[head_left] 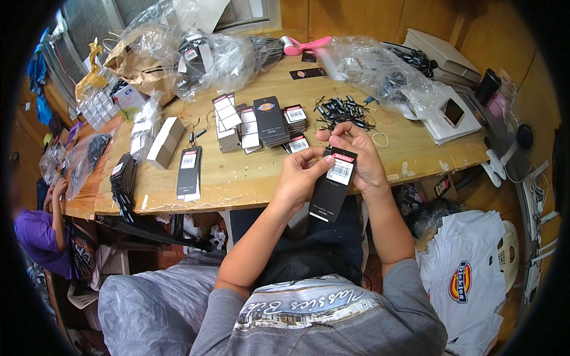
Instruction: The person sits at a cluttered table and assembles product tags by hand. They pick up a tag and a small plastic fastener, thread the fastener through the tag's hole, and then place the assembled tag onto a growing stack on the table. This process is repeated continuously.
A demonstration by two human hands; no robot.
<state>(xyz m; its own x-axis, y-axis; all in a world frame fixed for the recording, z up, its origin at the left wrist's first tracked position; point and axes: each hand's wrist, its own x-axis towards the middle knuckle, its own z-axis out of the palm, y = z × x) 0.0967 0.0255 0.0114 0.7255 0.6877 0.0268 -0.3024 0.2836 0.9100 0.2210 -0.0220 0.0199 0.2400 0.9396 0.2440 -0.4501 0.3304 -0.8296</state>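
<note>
Above the table's near edge, my left hand (298, 179) pinches a black hang tag (325, 197) between thumb and fingers. A white barcode label with a red band sits near its upper end, and a pale edge shows behind its lower end. My right hand (362, 159) is close behind the tag's top, thumb and forefinger pressed together; what they grip is too small to make out. Just beyond lies a heap of black string loops with fasteners (343, 113). Stacks of black tags (270, 121) and white labels (250, 127) stand left of it.
More tags (189, 172) and a fanned bundle (123, 184) lie on the wooden table (237, 184). Plastic bags (222, 59) line the back. A phone (452, 111) rests on papers at right. White shirts (466, 279) are piled below. Another person in purple (41, 240) sits far left.
</note>
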